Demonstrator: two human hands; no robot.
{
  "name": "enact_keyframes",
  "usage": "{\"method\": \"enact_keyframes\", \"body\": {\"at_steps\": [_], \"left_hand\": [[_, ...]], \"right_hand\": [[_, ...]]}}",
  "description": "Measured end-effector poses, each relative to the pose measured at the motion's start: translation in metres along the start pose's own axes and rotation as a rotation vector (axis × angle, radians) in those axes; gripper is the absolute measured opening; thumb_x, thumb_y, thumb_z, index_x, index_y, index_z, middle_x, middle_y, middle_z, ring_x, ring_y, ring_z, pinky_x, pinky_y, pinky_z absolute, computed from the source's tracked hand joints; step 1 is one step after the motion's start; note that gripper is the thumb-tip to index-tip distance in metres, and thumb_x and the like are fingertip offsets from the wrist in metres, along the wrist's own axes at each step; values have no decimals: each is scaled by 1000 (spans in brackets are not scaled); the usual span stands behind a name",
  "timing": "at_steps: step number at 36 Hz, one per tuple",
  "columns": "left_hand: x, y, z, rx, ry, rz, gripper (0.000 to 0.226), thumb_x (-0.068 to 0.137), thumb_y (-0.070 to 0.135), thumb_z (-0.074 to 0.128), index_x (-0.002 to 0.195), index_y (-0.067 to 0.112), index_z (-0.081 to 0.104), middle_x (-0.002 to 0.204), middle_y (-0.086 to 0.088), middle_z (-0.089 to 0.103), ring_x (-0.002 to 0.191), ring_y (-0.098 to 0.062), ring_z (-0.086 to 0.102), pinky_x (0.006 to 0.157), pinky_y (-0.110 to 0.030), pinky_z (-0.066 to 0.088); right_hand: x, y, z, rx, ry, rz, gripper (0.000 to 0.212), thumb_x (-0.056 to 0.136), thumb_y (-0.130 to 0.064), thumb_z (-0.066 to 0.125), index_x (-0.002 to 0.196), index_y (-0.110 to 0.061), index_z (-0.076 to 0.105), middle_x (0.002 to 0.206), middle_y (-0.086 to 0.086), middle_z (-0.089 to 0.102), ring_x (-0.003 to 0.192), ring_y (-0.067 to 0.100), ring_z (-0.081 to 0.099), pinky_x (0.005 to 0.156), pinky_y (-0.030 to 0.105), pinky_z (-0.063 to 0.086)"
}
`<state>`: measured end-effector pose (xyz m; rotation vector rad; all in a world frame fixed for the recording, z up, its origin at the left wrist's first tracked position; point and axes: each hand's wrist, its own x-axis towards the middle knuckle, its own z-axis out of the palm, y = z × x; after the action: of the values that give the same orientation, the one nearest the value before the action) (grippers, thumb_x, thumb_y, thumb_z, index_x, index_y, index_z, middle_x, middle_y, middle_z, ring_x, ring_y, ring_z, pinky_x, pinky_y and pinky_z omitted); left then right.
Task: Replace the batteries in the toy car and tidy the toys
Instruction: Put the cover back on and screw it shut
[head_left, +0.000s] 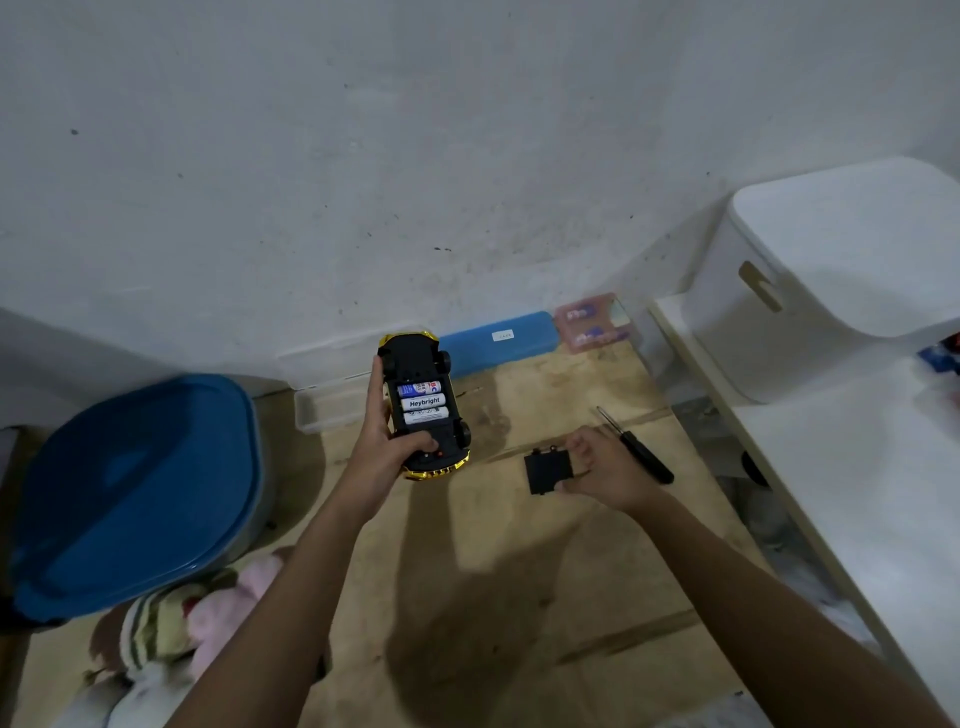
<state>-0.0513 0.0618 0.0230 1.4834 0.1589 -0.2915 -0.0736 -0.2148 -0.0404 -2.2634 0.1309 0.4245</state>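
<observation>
A gold toy car (423, 358) is turned underside up, its black base showing an uncovered battery bay with three batteries (424, 401) side by side. My left hand (387, 441) grips the car from the left, thumb across its near end. My right hand (605, 467) pinches the black battery cover (546, 470) just above the cardboard floor. A black-handled screwdriver (636, 447) lies on the floor right behind that hand.
A blue-lidded bin (135, 493) stands at the left, plush toys (208, 618) below it. A clear plastic box (327, 405), a blue case (498, 340) and a pink battery pack (592, 322) line the wall. A white storage box (831, 280) sits on a white shelf at the right.
</observation>
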Motion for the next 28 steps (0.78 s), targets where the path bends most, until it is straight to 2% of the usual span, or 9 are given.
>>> {"method": "enact_keyframes", "body": {"at_steps": [5,8,13,16,19,22,26,28], "left_hand": [[3,1,4,9,-12,3,110,58,-5,61,134,63,19,131,-3,52,112,-27,59,99,-50,46],[4,2,3,13,-9,1,110,58,-4,62,134,63,18,131,-3,51,113,-27,59,99,-51,46],[4,0,3,-7,-5,-5,111,59,-5,61,138,59,17,130,1,52,112,-25,60,98,-50,47],[2,1,2,-15,-6,-2,110,60,-4,61,138,59,17,131,0,51,113,-27,59,98,-51,47],[0,4,1,-10,0,4,109,60,-3,62,138,59,17,132,-2,50,113,-28,58,97,-51,47],[-2,9,-2,-19,4,14,109,61,-3,62,139,58,17,134,-5,50,113,-28,59,95,-49,49],[-5,19,-8,-28,16,45,108,61,-3,63,136,61,18,135,-2,48,115,-27,58,98,-51,47],[-7,25,-10,-32,17,66,108,61,-3,63,137,60,18,135,-2,48,114,-26,58,97,-51,47]], "right_hand": [[1,-1,-1,49,-20,9,42,61,-9,82,93,-10,54,93,6,55,82,15,52,74,27,45],[2,-4,-3,117,-49,22,37,65,-4,80,92,-7,54,85,6,56,77,16,54,72,28,48],[5,-6,-4,150,-57,37,26,74,-4,73,79,-21,53,79,4,56,78,15,55,73,27,48],[7,-12,-6,217,-73,67,22,79,0,68,80,-17,54,76,3,56,78,16,55,70,27,50],[7,-24,-12,281,-84,93,19,80,5,65,86,-9,54,81,5,55,79,14,55,61,17,51],[9,-45,-22,342,-76,84,18,80,6,64,93,-3,54,89,13,58,82,16,56,60,14,52],[17,-90,-43,464,-34,-1,23,79,1,68,94,-9,55,90,9,61,84,17,61,58,13,52],[21,-117,-52,570,-75,-46,22,81,1,66,93,-13,53,92,13,60,84,20,61,65,19,54]]}}
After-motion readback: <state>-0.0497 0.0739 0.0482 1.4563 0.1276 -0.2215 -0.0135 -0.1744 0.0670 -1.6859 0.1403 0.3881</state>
